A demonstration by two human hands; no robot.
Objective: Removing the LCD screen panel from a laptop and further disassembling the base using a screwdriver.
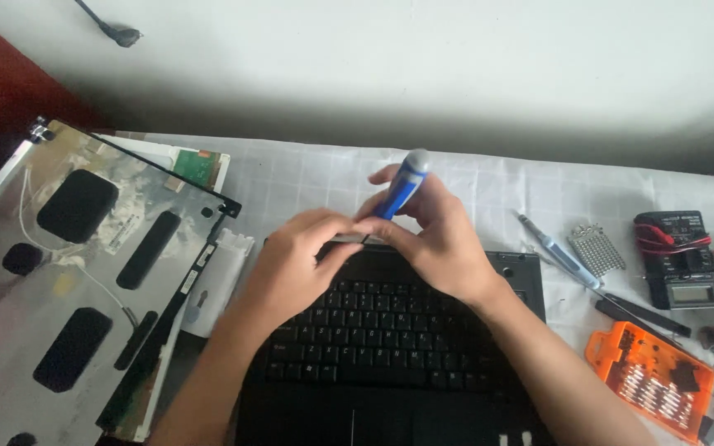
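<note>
Bottom centre: black laptop base with keyboard [390,330], both my forearms coming up over it. My left hand [291,264] has fingertips pinched on a thin strip at the keyboard's top edge, centre frame; nothing else in it. My right hand [435,239] is curled tight round a blue-and-grey-handled screwdriver [402,186], tip down at that same edge beside the left fingertips. My judgement: keep the driver upright and seated, steady the strip with the left hand, light pressure so the tip doesn't slip onto the keys.

Lower right: orange plastic bit case [654,376], open, rows of bits. Mid right: slim grey pen-shaped driver [555,248], small perforated metal piece [597,248], black multimeter with red leads [675,256]. Left: detached silver screen back panel with black pads [68,264], green circuit board [200,165] at its top. White gridded cloth [291,177] underneath. No labels legible.
</note>
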